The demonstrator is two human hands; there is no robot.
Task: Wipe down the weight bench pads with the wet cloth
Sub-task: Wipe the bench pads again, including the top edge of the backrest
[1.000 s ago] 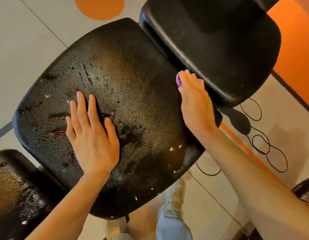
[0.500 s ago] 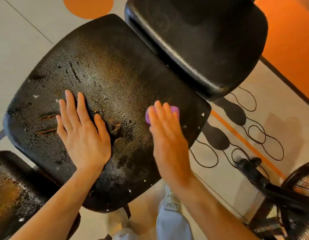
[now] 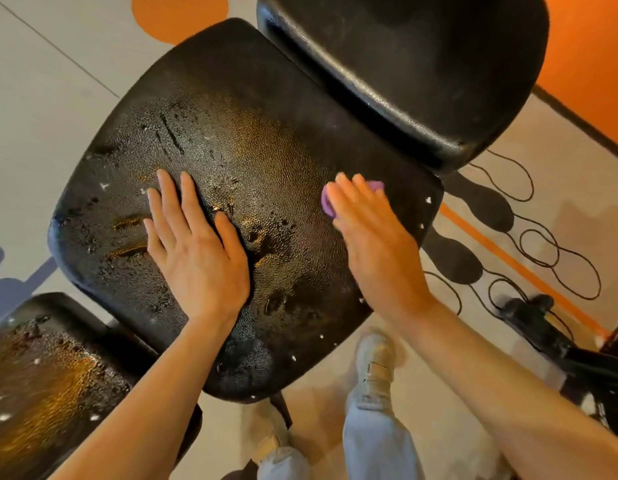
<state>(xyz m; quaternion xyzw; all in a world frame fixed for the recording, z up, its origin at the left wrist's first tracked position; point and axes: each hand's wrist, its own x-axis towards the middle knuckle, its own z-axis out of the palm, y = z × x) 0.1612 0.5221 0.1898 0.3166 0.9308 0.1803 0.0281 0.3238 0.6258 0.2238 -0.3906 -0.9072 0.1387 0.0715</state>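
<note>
A wide black bench pad, worn and glistening wet, fills the middle of the view. My left hand lies flat on its left half with straight fingers. My right hand presses a small purple cloth flat against the pad's right part; only the cloth's edges show past my fingers. A second black pad adjoins at the upper right. A third pad, also wet, sits at the lower left.
Black cables loop over the floor to the right, beside an orange floor stripe. A black metal frame part juts in at the lower right. My legs and shoes stand below the pad. An orange wall rises at the upper right.
My right hand with the cloth slid from the gap by the upper pad down onto the middle pad, then a little toward its right edge. My left hand stayed flat in place.
</note>
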